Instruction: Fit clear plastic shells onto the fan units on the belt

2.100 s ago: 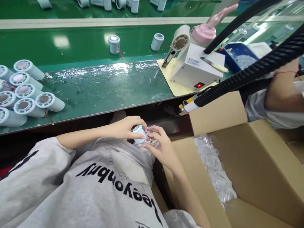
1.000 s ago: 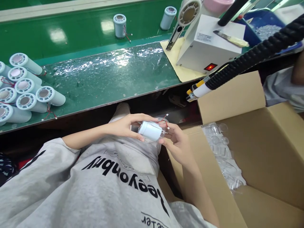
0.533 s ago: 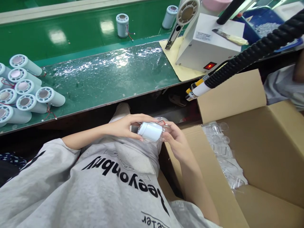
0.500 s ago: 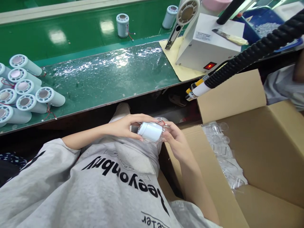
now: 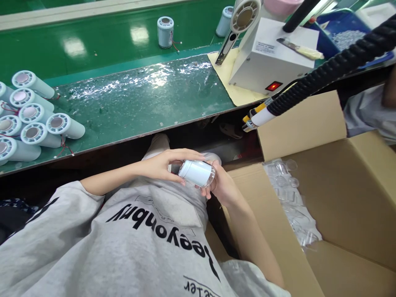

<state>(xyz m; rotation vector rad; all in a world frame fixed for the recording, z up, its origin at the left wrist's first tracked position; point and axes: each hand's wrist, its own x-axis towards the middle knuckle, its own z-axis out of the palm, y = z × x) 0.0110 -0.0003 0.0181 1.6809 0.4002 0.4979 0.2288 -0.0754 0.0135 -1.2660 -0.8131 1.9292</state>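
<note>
Above my lap, a light-blue cylinder (image 5: 198, 172) lies tilted inside a clear plastic cup (image 5: 213, 176), whose rounded end points right. My left hand (image 5: 167, 164) is closed round the left part, thumb below and fingers along the top. At the cup's right end, my right hand (image 5: 221, 183) curls behind and under it, fingertips showing below. Part of the right fingers is hidden by the cup.
Several light-blue cylinders (image 5: 34, 113) with red wires lie stacked on the green bench (image 5: 139, 99). Another cylinder (image 5: 165, 32) stands on the green belt (image 5: 102, 41). A white machine (image 5: 272, 53) sits at right, near a black corrugated hose (image 5: 334, 62). An open carton (image 5: 349, 198) holds clear cups (image 5: 291, 198).
My right hand has gone from pinching near the wires to curling under the cup's end. The wires there no longer show. Cylinders on the belt have shifted right.
</note>
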